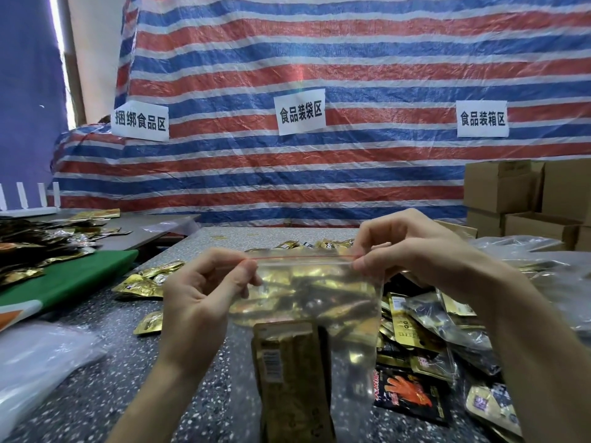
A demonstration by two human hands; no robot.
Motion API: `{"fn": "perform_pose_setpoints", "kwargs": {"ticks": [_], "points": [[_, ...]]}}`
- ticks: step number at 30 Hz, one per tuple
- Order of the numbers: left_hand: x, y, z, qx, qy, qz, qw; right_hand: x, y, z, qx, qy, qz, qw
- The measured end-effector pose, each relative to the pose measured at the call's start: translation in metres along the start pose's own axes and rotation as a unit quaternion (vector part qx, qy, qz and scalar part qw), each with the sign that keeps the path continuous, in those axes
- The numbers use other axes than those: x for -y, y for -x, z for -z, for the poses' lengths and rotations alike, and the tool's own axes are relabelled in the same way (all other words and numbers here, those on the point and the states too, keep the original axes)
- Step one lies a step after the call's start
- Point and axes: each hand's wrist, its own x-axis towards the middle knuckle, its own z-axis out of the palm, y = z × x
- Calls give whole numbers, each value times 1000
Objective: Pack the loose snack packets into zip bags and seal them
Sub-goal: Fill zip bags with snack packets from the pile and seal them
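Note:
I hold a clear zip bag (319, 295) up over the speckled table (134, 378). It has a red strip along its top and holds several gold snack packets; a long gold packet (287, 375) hangs low inside it. My left hand (204, 302) pinches the left end of the zip strip. My right hand (412, 251) pinches the right end. Loose gold and black snack packets (412, 340) lie heaped on the table to the right, and a few more gold packets (144, 282) lie at the left.
A green board (70, 276) and a heap of dark packets (35, 241) sit at the left. Clear plastic bags (35, 359) lie at lower left. Cardboard boxes (518, 193) are stacked at the back right. A striped tarp (319, 59) with paper signs hangs behind.

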Motion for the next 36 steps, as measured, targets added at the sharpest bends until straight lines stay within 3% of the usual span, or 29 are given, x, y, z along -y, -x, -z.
{"fn": "perform_pose_setpoints", "kwargs": {"ticks": [3,5,8,11,19,31,36], "points": [[-11,-2,-2,-12,-88,46,995,4,-2,-2,8,20,5,1000],[-25,-4,-8,4,-248,-22,968,6,-2,-4,6,50,8,999],[-51,-14,-29,114,-412,-144,892,9,-4,-9,11,84,20,996],[-64,-28,-49,229,-461,-125,848,11,-3,-11,19,81,43,996],[-58,-48,-54,320,-363,-60,873,13,3,-7,5,105,50,993],[-56,-44,-54,281,-343,-75,893,17,3,-11,-24,115,60,991],[-54,-42,-53,250,-328,-46,910,16,1,-11,-27,120,64,990]]}}
